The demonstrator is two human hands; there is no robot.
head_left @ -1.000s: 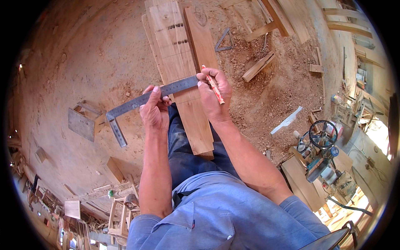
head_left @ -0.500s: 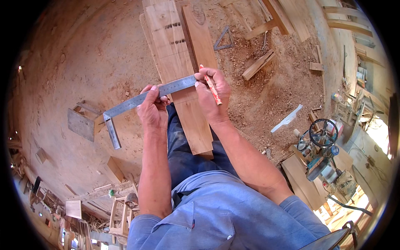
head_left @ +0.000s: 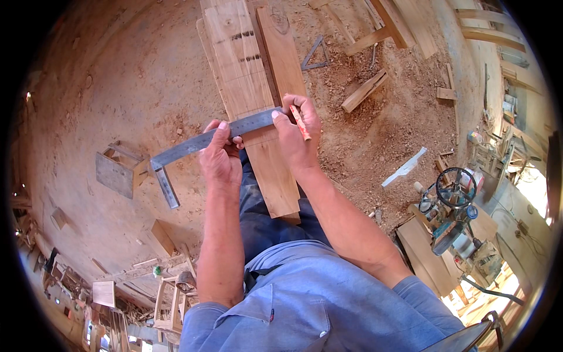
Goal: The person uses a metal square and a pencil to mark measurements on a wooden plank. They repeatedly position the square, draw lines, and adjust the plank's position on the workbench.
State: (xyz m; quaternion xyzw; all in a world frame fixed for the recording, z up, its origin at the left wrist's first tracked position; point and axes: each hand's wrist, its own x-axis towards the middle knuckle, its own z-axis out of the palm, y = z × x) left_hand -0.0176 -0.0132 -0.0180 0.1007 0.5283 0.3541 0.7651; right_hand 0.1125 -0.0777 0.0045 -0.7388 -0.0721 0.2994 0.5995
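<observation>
1. The left hand (head_left: 221, 158) is pinching the square (head_left: 182, 149) by its blade, just outside the left edge of the board (head_left: 272, 176).
2. The right hand (head_left: 300, 136) is holding the pencil (head_left: 300, 123) and thumbing the blade's end near the board's right edge.
3. The square is spanning the board, its short arm projecting well past the left edge; blade-to-wood contact cannot be confirmed.
4. Judgement: the person is apparently aligning the square for marking; the next move is probably calling for a steady left hold and a freed pencil.
5. A plank (head_left: 282, 58) is lying along the board's right edge; a triangle (head_left: 315, 64) is resting beyond it.
</observation>
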